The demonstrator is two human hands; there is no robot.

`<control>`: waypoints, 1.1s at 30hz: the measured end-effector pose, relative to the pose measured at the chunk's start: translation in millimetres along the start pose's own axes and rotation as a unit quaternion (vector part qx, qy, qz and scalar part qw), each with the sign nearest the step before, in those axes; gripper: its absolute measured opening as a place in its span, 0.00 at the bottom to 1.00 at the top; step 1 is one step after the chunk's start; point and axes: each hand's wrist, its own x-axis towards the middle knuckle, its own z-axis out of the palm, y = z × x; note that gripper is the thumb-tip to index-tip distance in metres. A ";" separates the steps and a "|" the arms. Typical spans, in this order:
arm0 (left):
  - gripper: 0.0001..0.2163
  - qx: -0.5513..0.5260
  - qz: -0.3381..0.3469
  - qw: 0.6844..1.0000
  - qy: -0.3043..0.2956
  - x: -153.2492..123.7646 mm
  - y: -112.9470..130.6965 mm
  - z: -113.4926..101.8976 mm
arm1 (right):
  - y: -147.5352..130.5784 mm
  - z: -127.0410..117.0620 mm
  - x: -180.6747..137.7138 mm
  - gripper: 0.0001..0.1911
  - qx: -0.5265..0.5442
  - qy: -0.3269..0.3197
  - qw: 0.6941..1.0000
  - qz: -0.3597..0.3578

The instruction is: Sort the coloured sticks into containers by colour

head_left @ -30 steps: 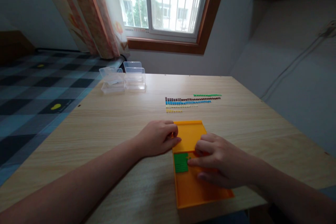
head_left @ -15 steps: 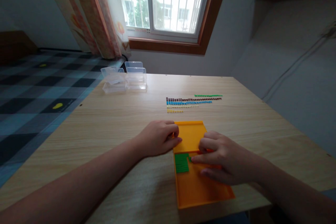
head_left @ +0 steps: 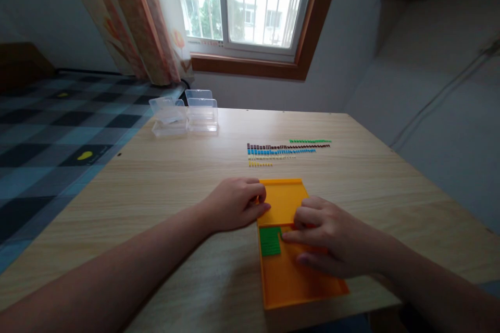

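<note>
An orange plastic box (head_left: 304,291), opened out into two shallow halves, lies near the table's front edge. My left hand (head_left: 244,200) has its fingers curled at the left rim of the far half, gripping it. In the near half's upper left corner sits a flat block of green pieces (head_left: 270,242) laid side by side. My right hand (head_left: 326,237) reaches in from the right with its index finger stretched out and the thumb apart. That fingertip presses a small green piece (head_left: 282,236) just right of the block, partly hidden by the finger.
Farther back on the wooden table (head_left: 187,177) are rows of small pieces: green (head_left: 310,141), brown (head_left: 269,146), blue (head_left: 265,152), pale cream (head_left: 269,157) and yellow (head_left: 258,164). Clear plastic boxes (head_left: 203,117) with raised lids stand at the back left.
My right index fingertip has slid slightly left, bringing the small green piece closer to the green block. My left hand keeps its place on the box. The view has shifted very slightly.
</note>
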 end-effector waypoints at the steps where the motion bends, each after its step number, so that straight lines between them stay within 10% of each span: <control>1: 0.07 0.000 0.000 1.000 0.000 0.0 0.2 -0.2 | 0.0 0.4 -0.1 0.19 0.001 -0.002 1.000 0.002; 33: 0.07 -0.002 -0.006 1.000 -0.004 0.6 2.7 -1.5 | 0.3 -0.6 -1.9 0.19 0.001 -0.013 1.000 0.001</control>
